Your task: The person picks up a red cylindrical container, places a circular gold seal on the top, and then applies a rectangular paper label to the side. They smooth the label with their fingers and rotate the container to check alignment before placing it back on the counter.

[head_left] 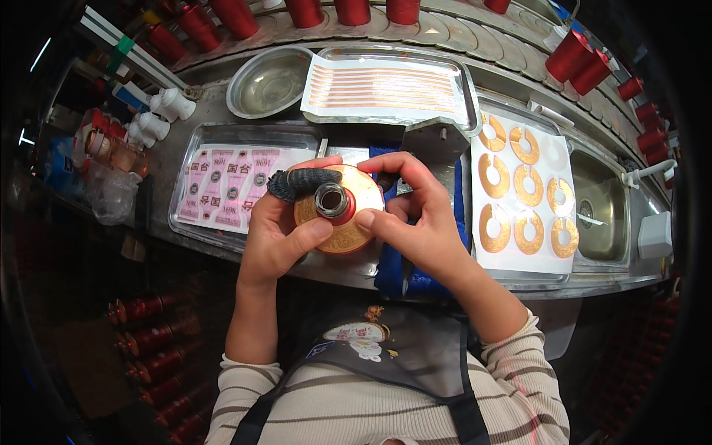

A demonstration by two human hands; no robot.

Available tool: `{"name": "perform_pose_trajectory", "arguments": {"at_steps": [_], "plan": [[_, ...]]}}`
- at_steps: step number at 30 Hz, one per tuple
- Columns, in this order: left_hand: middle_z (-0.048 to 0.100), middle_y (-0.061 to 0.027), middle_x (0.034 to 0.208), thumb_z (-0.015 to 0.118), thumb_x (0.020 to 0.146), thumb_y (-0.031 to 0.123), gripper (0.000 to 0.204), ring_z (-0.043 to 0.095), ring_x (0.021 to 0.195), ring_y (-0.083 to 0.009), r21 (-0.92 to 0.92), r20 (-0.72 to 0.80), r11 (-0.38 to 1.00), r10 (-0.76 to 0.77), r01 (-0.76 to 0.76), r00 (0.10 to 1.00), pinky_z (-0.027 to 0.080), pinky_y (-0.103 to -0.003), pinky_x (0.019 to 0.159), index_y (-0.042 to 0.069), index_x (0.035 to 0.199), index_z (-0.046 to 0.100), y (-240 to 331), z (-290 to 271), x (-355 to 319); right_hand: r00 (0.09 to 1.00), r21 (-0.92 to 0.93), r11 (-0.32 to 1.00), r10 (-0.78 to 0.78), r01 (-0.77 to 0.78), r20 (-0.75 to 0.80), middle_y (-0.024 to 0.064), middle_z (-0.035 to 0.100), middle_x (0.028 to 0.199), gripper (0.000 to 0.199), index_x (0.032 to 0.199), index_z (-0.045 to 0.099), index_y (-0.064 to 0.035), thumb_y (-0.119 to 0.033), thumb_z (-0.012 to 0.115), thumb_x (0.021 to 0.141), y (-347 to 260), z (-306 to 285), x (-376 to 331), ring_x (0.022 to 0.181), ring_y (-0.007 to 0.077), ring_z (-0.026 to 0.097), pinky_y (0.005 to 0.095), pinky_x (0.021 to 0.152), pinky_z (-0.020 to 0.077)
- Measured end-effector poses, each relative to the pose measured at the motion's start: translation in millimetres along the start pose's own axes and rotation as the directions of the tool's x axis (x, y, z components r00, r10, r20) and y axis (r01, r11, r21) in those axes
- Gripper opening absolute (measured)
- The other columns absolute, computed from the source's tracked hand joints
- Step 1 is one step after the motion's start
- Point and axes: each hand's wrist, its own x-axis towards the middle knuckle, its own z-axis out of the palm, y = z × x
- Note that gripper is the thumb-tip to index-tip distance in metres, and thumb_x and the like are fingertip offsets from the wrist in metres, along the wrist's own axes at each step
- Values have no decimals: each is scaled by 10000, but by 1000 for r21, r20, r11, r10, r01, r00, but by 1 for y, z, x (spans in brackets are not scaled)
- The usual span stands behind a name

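A red bottle (346, 215) stands with its open glass mouth toward me, between my two hands. Around its neck lies a gold ring-shaped label (326, 236) on the shoulder. My left hand (273, 233) grips the bottle from the left, its thumb on the gold label near the neck; a dark knitted sleeve (304, 182) covers one finger. From the right, my right hand (423, 211) has its thumb pressed on the label and its index finger curled at the far rim. The bottle's body is mostly hidden below the label.
A white sheet (512, 256) with several gold split rings lies right, beside a sink (601, 222). Pink printed labels (233, 185) fill a left tray. Behind are a metal bowl (268, 83) and a sheet of gold strips (382, 89). A metal bracket (437, 141) stands close by my right hand.
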Motion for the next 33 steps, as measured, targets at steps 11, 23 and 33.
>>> {"name": "perform_pose_trajectory", "arguments": {"at_steps": [11,23,33], "plan": [[541,-172,1451,733,848,91,610,563,1292,-241,3,26,1000,-6,6,1000,443,-395,1104,-40,1404,521,0,-2,1,998,260,964,57,-55,0,-4,581,1011,345,1152,584,-28,-73,733,844,0,5,7,607,-25,439,176,520,345],[642,-110,1261,769,831,54,639,615,1174,-171,28,-78,1000,3,-1,997,478,-333,1038,-20,1415,520,4,16,-1,998,145,988,37,-44,54,23,561,1165,449,1268,553,-20,-55,734,859,-3,0,-1,721,-6,558,160,638,458],[630,-110,1271,769,815,41,635,607,1181,-176,-11,-73,1000,-11,10,997,471,-333,1042,-22,1399,530,2,16,-1,991,121,986,109,-118,77,33,564,1136,366,1231,545,-11,-59,697,901,-7,-1,6,793,8,584,155,682,469]]}}
